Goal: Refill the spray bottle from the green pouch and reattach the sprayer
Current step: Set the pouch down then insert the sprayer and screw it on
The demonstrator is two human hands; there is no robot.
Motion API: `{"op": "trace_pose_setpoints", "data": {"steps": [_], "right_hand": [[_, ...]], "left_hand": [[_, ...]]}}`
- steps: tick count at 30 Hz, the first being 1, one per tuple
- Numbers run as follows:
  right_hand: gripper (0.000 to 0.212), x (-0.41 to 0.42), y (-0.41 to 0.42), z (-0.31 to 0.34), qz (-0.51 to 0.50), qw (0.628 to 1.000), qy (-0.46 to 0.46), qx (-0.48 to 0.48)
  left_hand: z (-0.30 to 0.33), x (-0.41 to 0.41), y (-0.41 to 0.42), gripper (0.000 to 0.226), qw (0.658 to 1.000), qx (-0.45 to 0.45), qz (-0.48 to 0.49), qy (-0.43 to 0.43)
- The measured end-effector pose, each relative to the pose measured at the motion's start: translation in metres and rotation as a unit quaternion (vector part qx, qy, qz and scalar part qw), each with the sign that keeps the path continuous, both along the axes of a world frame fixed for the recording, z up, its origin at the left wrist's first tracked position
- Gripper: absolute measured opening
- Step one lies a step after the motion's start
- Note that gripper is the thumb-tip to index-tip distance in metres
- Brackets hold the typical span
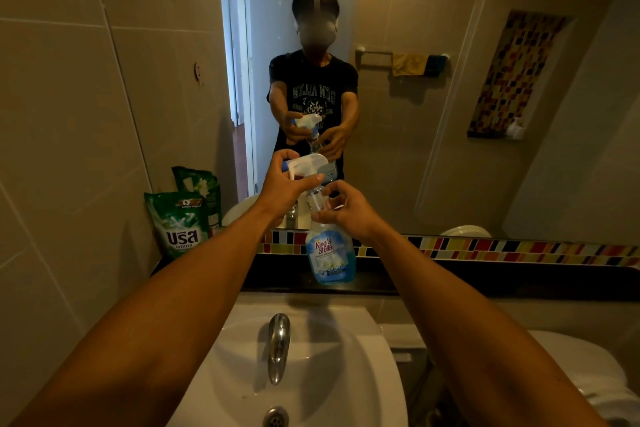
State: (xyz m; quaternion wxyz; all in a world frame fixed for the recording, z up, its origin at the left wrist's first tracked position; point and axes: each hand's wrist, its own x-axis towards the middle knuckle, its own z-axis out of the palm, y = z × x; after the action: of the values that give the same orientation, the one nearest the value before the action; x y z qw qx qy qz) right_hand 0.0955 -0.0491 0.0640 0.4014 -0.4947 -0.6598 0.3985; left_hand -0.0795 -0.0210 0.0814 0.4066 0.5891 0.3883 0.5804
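Spray bottle (330, 255) stands upright on the dark counter (450, 282) behind the sink (311, 374), its long axis vertical and its neck pointing up, with the right hand (346, 210) curled around the clear neck to steady it. Left hand (287, 184) grips the white sprayer (308, 163) just above the neck, nozzle pointing left (whether the collar is threaded on or already free I cannot tell). Only a shallow band of blue liquid shows low in the bottle and the green pouch (178, 224) stands untouched at the far left, so pouring and reattaching appear to be left.
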Motion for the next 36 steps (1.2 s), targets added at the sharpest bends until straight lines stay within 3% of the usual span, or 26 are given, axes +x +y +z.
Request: {"op": "trace_pose_setpoints", "data": {"steps": [13, 21, 36], "right_hand": [[0.046, 0.003, 0.007, -0.008, 0.000, 1.000, -0.013, -0.005], [0.047, -0.002, 0.008, -0.005, -0.002, 1.000, -0.009, -0.003], [0.047, -0.002, 0.010, -0.005, -0.010, 1.000, -0.015, 0.009]], "left_hand": [[0.002, -0.006, 0.001, 0.059, 0.999, -0.017, -0.016, 0.033], [0.003, -0.004, 0.001, 0.056, 1.000, 0.002, -0.007, -0.009], [0.003, -0.006, 0.004, 0.054, 1.000, 0.003, -0.003, 0.018]]}}
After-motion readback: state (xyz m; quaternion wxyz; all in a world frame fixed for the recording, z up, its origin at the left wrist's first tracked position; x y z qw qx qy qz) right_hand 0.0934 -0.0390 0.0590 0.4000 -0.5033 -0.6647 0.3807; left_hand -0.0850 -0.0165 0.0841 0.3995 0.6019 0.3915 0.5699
